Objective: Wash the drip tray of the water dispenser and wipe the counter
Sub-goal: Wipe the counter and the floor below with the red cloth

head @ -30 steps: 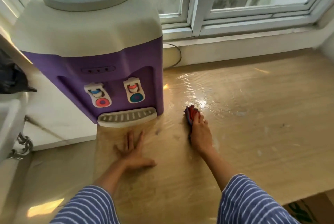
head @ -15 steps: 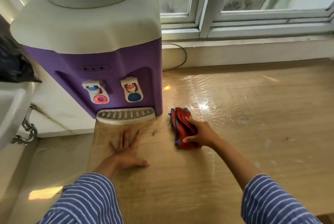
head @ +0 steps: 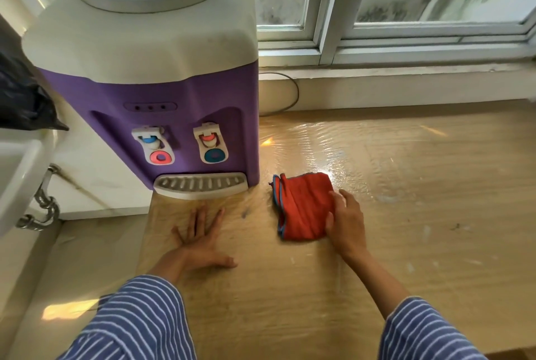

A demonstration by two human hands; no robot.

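The purple and white water dispenser [head: 145,84] stands at the counter's left end. Its grey slotted drip tray [head: 200,185] sits in place at the base. A folded red cloth [head: 301,208] with a blue hem lies flat on the wood-look counter [head: 420,200], just right of the dispenser. My right hand [head: 346,223] rests on the cloth's right edge, fingers and thumb pressing it down. My left hand [head: 200,240] lies flat on the counter in front of the drip tray, fingers spread, holding nothing.
The counter's surface shines wet behind the cloth. A white sink [head: 14,174] with a metal drain pipe [head: 43,208] is at far left, a black bag [head: 20,98] above it. A cable [head: 290,92] loops behind the dispenser under the window sill [head: 406,75].
My right hand has drawn the cloth back towards me and spread it flatter, from bunched under the fingers to lying open. The left hand has stayed put.
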